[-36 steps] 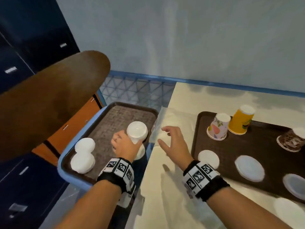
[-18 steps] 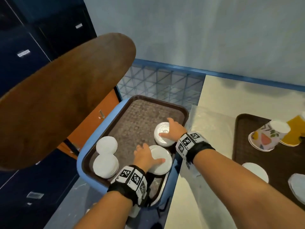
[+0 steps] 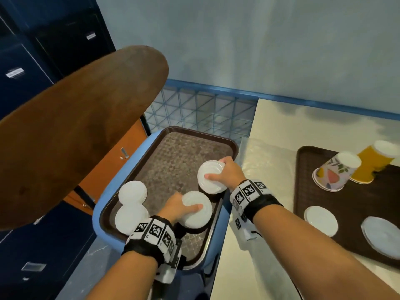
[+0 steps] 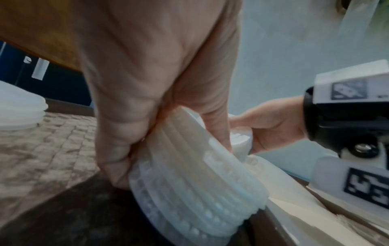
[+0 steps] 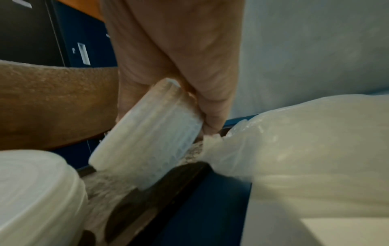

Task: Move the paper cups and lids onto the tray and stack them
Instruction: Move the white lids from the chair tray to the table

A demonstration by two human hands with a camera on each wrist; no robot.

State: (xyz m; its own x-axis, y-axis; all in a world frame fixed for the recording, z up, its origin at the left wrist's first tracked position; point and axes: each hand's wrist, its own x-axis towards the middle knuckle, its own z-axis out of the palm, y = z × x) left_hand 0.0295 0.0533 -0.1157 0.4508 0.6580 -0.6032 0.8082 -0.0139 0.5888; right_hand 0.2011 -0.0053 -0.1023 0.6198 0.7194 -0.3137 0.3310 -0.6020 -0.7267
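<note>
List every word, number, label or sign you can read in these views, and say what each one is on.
No text reads clearly in any view.
Locker labels: small white plates on the dark blue doors, too small to read.
Wristbands: black-and-white square code markers, patterns only, no words.
Patterned cup: fruit and leaf pictures, no lettering.
Yellow cup: a dark print, too blurred to read.
Lids: raised marks, not legible.

Soft even indoor light, faint shadows on the wall, wide-angle bending at edges, both wrist views blurred
</note>
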